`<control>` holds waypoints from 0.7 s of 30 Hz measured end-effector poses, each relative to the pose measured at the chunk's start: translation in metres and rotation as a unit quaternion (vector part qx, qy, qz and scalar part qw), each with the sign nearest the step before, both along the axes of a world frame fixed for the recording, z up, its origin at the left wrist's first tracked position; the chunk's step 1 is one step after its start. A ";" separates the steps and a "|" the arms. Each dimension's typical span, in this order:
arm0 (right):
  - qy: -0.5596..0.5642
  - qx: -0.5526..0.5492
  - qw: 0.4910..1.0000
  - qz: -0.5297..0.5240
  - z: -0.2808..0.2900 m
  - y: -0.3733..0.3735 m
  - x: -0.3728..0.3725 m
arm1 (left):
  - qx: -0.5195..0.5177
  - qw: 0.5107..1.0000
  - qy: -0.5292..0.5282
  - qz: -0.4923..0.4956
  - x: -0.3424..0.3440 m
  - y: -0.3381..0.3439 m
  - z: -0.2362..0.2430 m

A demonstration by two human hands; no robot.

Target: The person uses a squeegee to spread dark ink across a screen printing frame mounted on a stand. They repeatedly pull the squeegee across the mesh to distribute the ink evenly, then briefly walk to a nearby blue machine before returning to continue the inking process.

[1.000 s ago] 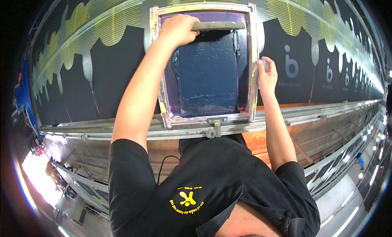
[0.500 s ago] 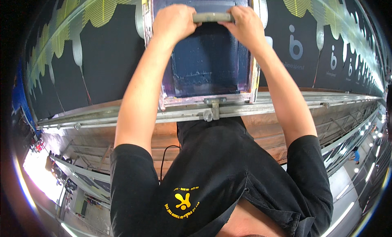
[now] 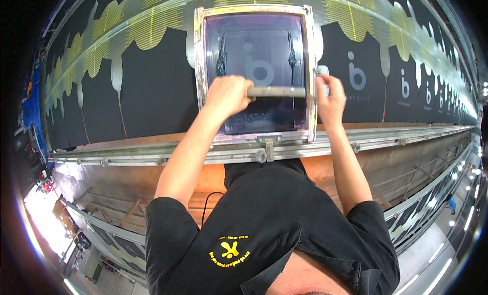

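A screen-printing frame [image 3: 200, 51] lies over a dark fabric panel. A pale "b"-shaped emblem shows through its purple-tinted mesh [image 3: 256, 35], with thick dark ink streaks [image 3: 291, 53] at the sides. My left hand [image 3: 226, 94] is closed round the end of a long grey squeegee [image 3: 277, 91], which lies across the lower middle of the mesh. My right hand [image 3: 331, 96] is off the squeegee, with its fingers closed on a small pale handle [image 3: 322, 70] at the frame's right side.
Black shirt panels [image 3: 157, 81] with yellow striped pieces [image 3: 152, 15] line a long curving table, those at right bearing grey emblems [image 3: 356, 76]. Metal rails [image 3: 213, 155] run along the near edge, by my body. A distant person in blue [image 3: 450, 203] is at far right.
The squeegee has come down from the top of the screen, exposing the emblem under the ink. My right hand gripped it with the left half a second ago, then moved back to the frame's side.
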State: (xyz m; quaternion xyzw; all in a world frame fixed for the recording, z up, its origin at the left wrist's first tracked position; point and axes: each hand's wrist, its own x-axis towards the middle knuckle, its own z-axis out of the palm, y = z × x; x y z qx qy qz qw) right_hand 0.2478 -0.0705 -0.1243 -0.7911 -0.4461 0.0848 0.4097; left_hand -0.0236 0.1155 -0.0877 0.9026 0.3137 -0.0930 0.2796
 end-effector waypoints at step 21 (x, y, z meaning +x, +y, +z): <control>0.403 -0.069 0.903 -0.130 0.023 0.057 0.044 | 0.041 0.985 -0.159 0.043 -0.077 -0.099 -0.037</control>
